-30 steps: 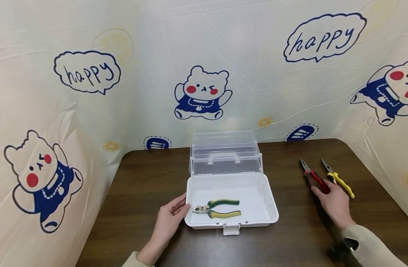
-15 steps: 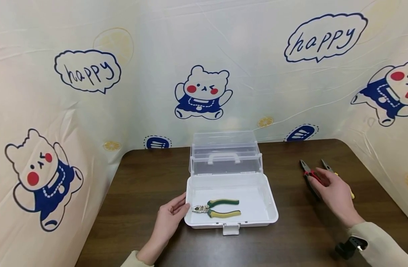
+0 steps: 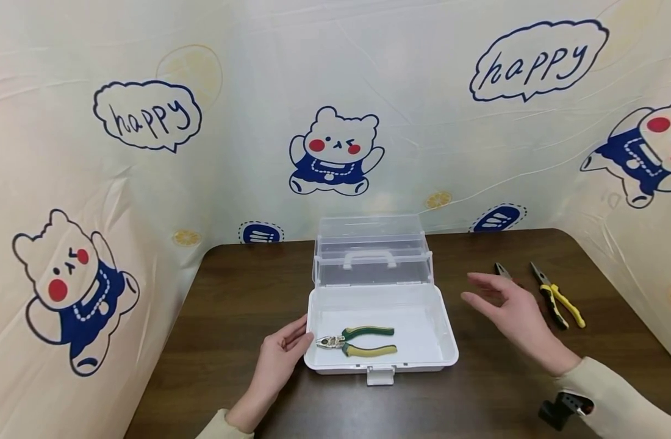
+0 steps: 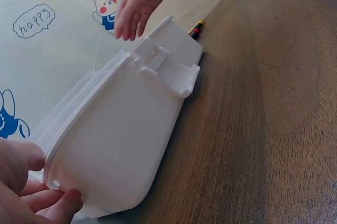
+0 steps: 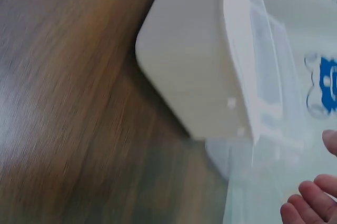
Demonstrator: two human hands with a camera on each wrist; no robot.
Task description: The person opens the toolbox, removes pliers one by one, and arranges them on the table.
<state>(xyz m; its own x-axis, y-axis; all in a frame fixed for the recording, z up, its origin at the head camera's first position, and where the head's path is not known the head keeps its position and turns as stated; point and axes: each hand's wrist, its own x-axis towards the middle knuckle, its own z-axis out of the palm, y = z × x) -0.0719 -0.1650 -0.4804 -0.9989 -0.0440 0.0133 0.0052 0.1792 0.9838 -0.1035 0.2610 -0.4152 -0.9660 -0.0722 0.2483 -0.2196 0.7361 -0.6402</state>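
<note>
My left hand (image 3: 275,369) grips the left rim of a white plastic toolbox (image 3: 418,368), thumb over the rim and fingers below it in the left wrist view. Inside the box lies a pair of green and yellow combination pliers (image 3: 348,350), its metal jaws toward that hand. To the right, my right hand (image 3: 519,314) is raised with fingers extended and holds nothing. It hides most of the red-handled pliers (image 3: 501,270), whose jaws show beyond the fingers. Yellow and black long-nose pliers (image 3: 545,288) lie on the table just past the hand.
The clear lid (image 3: 371,244) of the box stands raised at the back, with a handle on it. A latch (image 3: 380,376) hangs at the box front. Everything stands on a dark wooden table (image 3: 231,292), with a printed curtain (image 3: 247,152) around its back and sides.
My right hand has come away from the red-handled pliers, moving up and left toward the box with opening fingers. The yellow pliers show fully again. My left hand stays on the box rim.
</note>
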